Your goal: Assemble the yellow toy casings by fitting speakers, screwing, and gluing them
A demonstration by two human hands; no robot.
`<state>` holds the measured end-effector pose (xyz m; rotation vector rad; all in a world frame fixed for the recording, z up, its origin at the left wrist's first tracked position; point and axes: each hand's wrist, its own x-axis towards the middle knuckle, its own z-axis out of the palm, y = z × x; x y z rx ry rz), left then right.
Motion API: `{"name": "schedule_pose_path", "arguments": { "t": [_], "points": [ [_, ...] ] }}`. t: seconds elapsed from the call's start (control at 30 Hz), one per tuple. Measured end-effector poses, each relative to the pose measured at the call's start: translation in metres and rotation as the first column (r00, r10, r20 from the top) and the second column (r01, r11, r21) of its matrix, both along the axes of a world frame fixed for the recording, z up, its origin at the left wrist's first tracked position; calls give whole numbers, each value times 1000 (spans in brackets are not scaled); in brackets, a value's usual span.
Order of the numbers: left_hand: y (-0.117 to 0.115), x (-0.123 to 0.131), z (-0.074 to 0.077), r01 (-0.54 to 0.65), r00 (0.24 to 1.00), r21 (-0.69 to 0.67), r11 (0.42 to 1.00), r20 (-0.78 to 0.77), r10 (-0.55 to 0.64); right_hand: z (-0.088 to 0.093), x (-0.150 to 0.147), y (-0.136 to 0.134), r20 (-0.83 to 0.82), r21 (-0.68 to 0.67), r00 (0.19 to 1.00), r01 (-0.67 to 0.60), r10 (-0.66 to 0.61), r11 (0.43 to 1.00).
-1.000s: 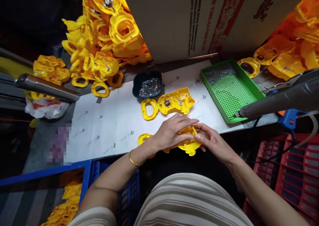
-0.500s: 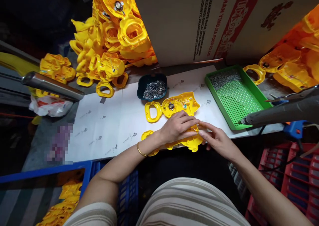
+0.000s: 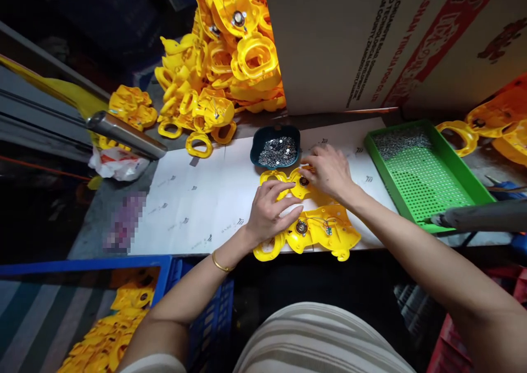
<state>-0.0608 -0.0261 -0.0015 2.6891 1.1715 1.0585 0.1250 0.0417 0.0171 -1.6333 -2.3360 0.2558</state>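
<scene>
Two yellow plastic shells with ring handles lie on the white sheet. The nearer shell [image 3: 317, 231] shows a round speaker, wires and a small board. My left hand [image 3: 272, 208] hovers over its handle end, thumb and fingers apart, holding nothing visible. My right hand [image 3: 329, 170] is over the farther shell [image 3: 293, 184] and covers much of it. Its fingers are bent near that shell's speaker, and whether they hold anything is hidden. Just beyond the shells sits a dark bowl [image 3: 275, 148] of small metal parts.
On the right is a green perforated tray [image 3: 432, 175] with small metal pieces, a dark tool [image 3: 481, 216] reaching over it. Yellow shells are piled [image 3: 222, 60] at the back left beside a cardboard box [image 3: 329, 44]. A blue crate [image 3: 164, 274] stands at the lower left.
My right hand has moved from the nearer shell's right end to above the farther shell. My left hand has drawn back left, uncovering the nearer shell. The view has shifted.
</scene>
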Motion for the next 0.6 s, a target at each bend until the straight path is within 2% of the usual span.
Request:
{"name": "schedule_pose_path", "arguments": {
  "t": [0.13, 0.23, 0.3, 0.4, 0.5, 0.6],
  "points": [
    [0, -8, -2, -26, 1000, 0, 1000, -12, 26, 3, -2, 1, 1, -7, 1000, 7, -7, 1000],
    [7, -5, 0, -51, 998, -13, 999, 25, 51, 11, 20, -5, -153, -36, 983, 99, -104, 994],
    [15, 3, 3, -66, 995, -36, 997, 69, 68, 12, 41, -13, -320, -107, 923, 187, -212, 976],
    [32, 24, 5, -60, 991, -89, 994, 114, 70, 2, 70, -27, -505, -214, 794, 263, -337, 941],
    [50, 52, 2, -41, 996, -169, 985, 74, 55, -13, 86, -39, -624, -263, 689, 258, -368, 930],
    [62, 79, -1, -12, 1000, -274, 962, -3, 11, -22, 90, -44, -713, -258, 604, 246, -356, 934]
  ]
}}
